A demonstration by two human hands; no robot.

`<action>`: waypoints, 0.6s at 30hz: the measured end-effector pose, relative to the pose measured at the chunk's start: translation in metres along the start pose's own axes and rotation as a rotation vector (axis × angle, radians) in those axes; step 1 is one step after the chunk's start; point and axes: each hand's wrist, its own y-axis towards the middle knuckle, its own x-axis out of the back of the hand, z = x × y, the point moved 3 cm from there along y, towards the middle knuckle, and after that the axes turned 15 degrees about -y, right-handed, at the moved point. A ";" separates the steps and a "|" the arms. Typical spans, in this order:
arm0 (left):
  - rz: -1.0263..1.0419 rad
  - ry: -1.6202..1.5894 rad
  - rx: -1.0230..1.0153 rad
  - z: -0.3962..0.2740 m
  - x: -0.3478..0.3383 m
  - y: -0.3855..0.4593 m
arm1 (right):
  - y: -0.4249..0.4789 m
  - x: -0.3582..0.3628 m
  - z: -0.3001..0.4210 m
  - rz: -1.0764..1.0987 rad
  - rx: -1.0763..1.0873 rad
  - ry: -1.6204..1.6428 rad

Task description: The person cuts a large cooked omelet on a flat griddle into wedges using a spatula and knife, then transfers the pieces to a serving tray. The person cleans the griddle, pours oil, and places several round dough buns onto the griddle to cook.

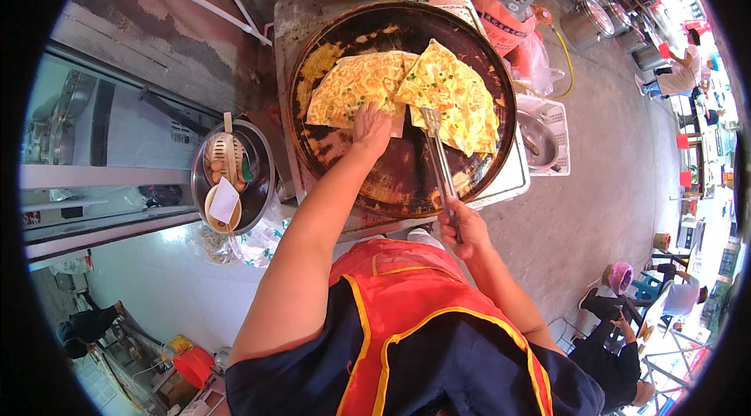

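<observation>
On a large round dark griddle (405, 181) lie two folded egg pancakes flecked with chopped green onion. My left hand (372, 127) reaches to the front edge of the left pancake (358, 81), its fingertips on the surface; whether they pinch the edge is hidden. In my right hand (466, 227) is a pair of metal tongs (441, 158), gripped near its back end. The slotted tip of the tongs meets the lower left edge of the right pancake (452, 87). This pancake slightly overlaps the left one.
Left of the griddle stands a steel bowl (269, 181) with eggs and a woven basket (223, 149). Right of it are a white plastic crate (560, 116) with a metal basin (543, 137), an orange bag (507, 31) and a yellow hose (570, 64). People sit farther off, right.
</observation>
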 end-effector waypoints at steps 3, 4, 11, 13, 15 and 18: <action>0.038 0.008 0.006 -0.006 0.012 -0.006 | -0.018 0.008 0.022 0.013 0.021 0.019; 0.043 0.023 0.002 -0.006 0.012 -0.007 | -0.023 0.010 0.028 -0.007 0.033 0.007; 0.063 0.026 -0.064 0.015 0.017 -0.020 | -0.039 0.028 0.023 -0.128 0.025 -0.115; 0.031 0.024 -0.107 0.026 0.019 -0.030 | -0.033 0.043 0.012 -0.131 0.024 -0.218; 0.021 0.045 -0.116 0.031 0.025 -0.040 | -0.022 0.055 0.001 -0.109 0.041 -0.293; -0.215 -0.145 -0.032 0.034 0.055 -0.064 | -0.033 0.061 0.004 -0.101 -0.056 -0.398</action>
